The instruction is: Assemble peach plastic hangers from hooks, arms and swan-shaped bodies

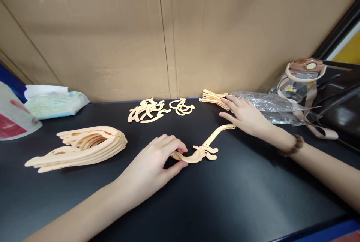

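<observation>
My left hand (157,163) pinches the curved hook end of a peach plastic hanger piece (203,147) that lies on the black table (225,197). My right hand (245,116) reaches back right with fingers stretched out, its fingertips on a small stack of flat peach arm pieces (212,97). The long arm of the hanger piece runs up to just below that hand. Loose peach hook parts (157,110) lie scattered at the back centre.
A stack of assembled peach hangers (84,146) lies at the left. Behind it are a packet of tissues (53,101) and a white-red bag (12,116). At the right are clear plastic wrap (267,103), a drinking bottle with strap (302,77) and a dark bag (343,99). A cardboard wall (174,28) closes the back.
</observation>
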`<state>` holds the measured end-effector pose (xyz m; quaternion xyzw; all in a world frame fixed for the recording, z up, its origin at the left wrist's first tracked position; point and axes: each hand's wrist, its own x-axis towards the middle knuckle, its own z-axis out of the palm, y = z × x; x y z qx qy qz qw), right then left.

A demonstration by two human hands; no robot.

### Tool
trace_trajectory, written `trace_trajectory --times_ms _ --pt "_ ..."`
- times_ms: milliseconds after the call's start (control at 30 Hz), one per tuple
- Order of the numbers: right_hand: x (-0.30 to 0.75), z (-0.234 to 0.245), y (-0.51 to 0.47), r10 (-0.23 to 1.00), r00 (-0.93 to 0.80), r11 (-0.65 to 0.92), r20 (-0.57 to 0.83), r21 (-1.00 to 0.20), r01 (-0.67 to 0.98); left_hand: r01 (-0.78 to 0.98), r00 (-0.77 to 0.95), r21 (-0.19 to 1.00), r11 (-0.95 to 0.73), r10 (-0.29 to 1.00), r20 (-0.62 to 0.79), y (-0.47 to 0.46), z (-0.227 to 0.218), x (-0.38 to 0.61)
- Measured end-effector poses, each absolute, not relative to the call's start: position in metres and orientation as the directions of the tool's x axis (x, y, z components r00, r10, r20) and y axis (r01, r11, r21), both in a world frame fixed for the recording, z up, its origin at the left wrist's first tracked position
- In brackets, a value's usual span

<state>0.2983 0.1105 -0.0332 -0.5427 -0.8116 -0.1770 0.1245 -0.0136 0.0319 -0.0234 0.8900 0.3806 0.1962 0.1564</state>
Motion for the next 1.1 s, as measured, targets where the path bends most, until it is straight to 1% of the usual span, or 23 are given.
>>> trace_trajectory --times_ms 100,200,333,567,700,800,933,1033,1100 --pt "0.308 -0.037 0.118 0.841 -0.371 0.325 0.393 0.180 0.928 0.611 0.635 0.434 -0.662 0.737 0.231 0.032 -0.023 -0.013" --pt "0.311 -0.040 0.120 0.836 -0.389 0.346 0.388 0.178 0.921 0.616 0.632 0.438 -0.655 0.743 0.221 0.032 -0.021 -0.012" --pt "0.308 -0.039 0.119 0.803 -0.387 0.355 0.453 0.158 0.922 0.610 0.625 0.453 -0.650 0.746 0.230 0.032 -0.021 -0.012" --pt "0.302 -0.025 0.113 0.711 -0.326 0.390 0.623 0.037 0.920 0.596 0.655 0.430 -0.679 0.720 0.230 0.032 -0.022 -0.013" --pt "0.301 -0.022 0.110 0.695 -0.310 0.430 0.649 -0.031 0.902 0.602 0.652 0.425 -0.676 0.723 0.228 0.032 -0.022 -0.012" --pt "0.296 -0.023 0.106 0.720 -0.350 0.499 0.599 -0.097 0.861 0.603 0.646 0.427 -0.674 0.726 0.236 0.032 -0.024 -0.012" --pt "0.287 -0.028 0.101 0.752 -0.492 0.596 0.439 -0.135 0.792 0.581 0.643 0.452 -0.677 0.722 0.254 0.031 -0.024 -0.013" --pt "0.283 -0.029 0.097 0.744 -0.581 0.652 0.330 -0.163 0.741 0.569 0.668 0.451 -0.688 0.707 0.235 0.027 -0.020 -0.012" --pt "0.281 -0.027 0.096 0.726 -0.617 0.681 0.303 -0.194 0.706 0.549 0.703 0.449 -0.705 0.680 0.209 0.024 -0.017 -0.010"
